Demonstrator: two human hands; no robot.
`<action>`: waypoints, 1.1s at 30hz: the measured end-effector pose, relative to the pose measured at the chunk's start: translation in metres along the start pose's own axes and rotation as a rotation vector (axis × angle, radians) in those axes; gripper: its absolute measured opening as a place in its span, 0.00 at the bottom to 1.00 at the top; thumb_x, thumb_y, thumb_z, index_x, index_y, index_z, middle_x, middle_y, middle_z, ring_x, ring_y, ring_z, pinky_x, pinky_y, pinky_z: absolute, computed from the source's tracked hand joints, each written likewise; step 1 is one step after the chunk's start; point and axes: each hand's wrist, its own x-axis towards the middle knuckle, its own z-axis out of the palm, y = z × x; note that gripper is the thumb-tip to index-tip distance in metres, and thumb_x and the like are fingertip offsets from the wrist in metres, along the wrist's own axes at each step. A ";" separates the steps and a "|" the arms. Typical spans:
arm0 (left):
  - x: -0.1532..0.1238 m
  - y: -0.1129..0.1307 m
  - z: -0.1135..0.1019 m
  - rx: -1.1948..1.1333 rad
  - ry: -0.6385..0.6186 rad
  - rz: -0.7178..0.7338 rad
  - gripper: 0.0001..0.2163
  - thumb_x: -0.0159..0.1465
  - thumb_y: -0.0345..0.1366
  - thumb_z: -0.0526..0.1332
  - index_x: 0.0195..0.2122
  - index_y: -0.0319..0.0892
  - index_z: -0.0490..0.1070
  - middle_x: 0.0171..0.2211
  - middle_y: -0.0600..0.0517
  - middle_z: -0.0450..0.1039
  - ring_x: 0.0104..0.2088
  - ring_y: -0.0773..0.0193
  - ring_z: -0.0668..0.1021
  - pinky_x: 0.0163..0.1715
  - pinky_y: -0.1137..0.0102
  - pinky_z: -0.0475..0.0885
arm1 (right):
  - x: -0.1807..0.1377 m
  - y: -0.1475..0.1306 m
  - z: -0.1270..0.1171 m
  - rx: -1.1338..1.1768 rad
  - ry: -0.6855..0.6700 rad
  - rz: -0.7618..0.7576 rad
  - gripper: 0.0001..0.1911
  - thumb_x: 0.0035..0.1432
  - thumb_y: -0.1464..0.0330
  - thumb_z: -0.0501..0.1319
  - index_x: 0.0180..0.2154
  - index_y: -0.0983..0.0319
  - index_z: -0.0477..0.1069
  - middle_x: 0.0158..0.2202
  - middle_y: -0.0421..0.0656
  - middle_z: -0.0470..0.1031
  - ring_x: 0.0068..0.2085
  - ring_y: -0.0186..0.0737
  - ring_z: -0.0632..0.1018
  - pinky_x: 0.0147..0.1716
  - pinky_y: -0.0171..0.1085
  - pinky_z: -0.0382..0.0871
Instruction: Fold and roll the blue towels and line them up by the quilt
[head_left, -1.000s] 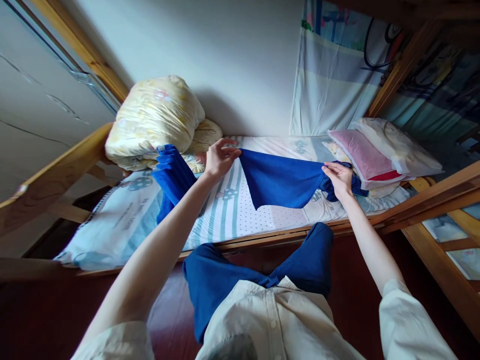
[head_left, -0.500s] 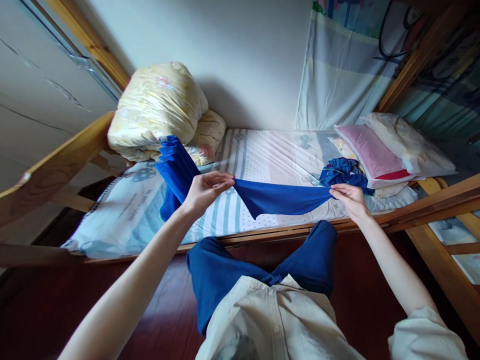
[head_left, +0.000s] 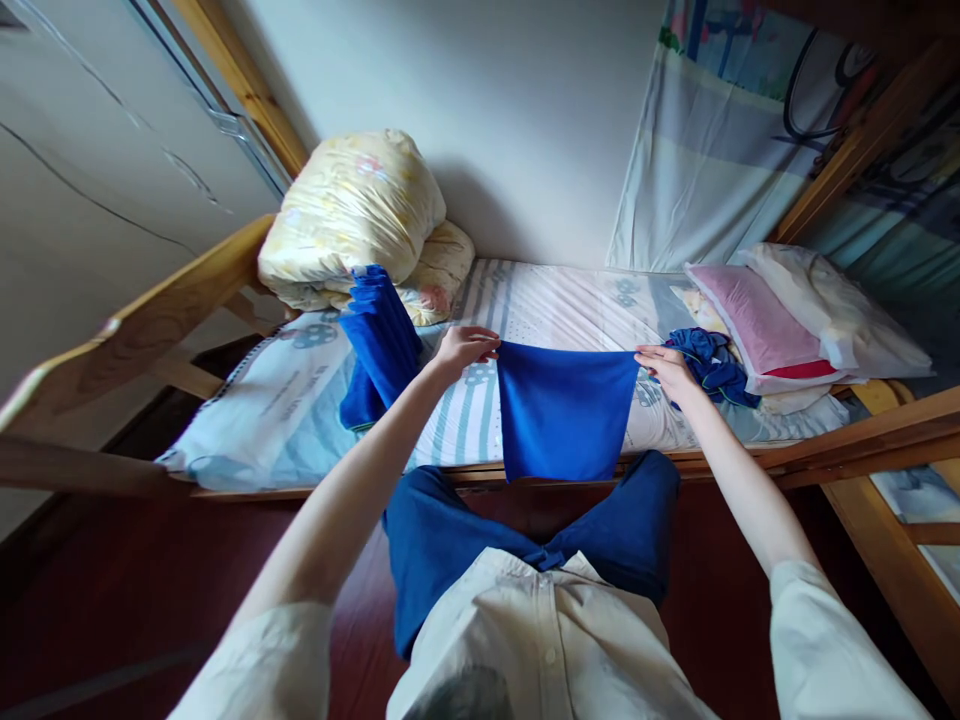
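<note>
A blue cloth [head_left: 568, 415] hangs nearly flat between my two hands, above the front edge of the bed. My left hand [head_left: 468, 350] pinches its upper left corner, and the upper right corner is pinched in my right hand [head_left: 666, 364]. Beyond my left forearm lies a row of folded blue cloths [head_left: 381, 345] on the mattress, partly hidden by the arm. Past my right hand is a crumpled heap of blue cloth [head_left: 709, 365].
The bed [head_left: 540, 300] has a striped sheet and wooden rails [head_left: 142, 320]. A yellow quilt [head_left: 352, 215] is bundled at the left back. Pink and white pillows [head_left: 757, 310] lie at the right, near a hanging curtain [head_left: 660, 200]. My knees touch or nearly touch the bed's front.
My hands have come closer together. The cloth, earlier stretched wide and sagging with a slanted lower edge, now hangs down as a squarish sheet. The view has shifted slightly left.
</note>
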 end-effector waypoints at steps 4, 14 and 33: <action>0.044 0.013 0.013 -0.041 0.143 0.054 0.16 0.50 0.37 0.73 0.37 0.35 0.75 0.26 0.49 0.78 0.27 0.60 0.82 0.35 0.63 0.80 | 0.042 -0.005 0.022 -0.012 0.103 -0.093 0.22 0.39 0.65 0.77 0.38 0.65 0.80 0.37 0.46 0.83 0.37 0.38 0.80 0.34 0.33 0.71; 0.034 -0.049 -0.007 0.180 0.296 0.433 0.18 0.56 0.44 0.68 0.45 0.41 0.77 0.35 0.48 0.82 0.36 0.60 0.82 0.36 0.70 0.76 | 0.051 0.060 0.026 -0.125 0.011 -0.357 0.18 0.49 0.59 0.70 0.41 0.62 0.76 0.38 0.45 0.82 0.39 0.39 0.79 0.37 0.35 0.72; -0.049 -0.277 0.052 0.463 0.102 -0.408 0.19 0.54 0.40 0.72 0.45 0.44 0.75 0.39 0.46 0.84 0.41 0.55 0.85 0.46 0.65 0.77 | -0.039 0.285 0.056 -0.167 -0.052 0.299 0.09 0.45 0.65 0.67 0.31 0.61 0.77 0.33 0.46 0.83 0.33 0.42 0.81 0.32 0.37 0.75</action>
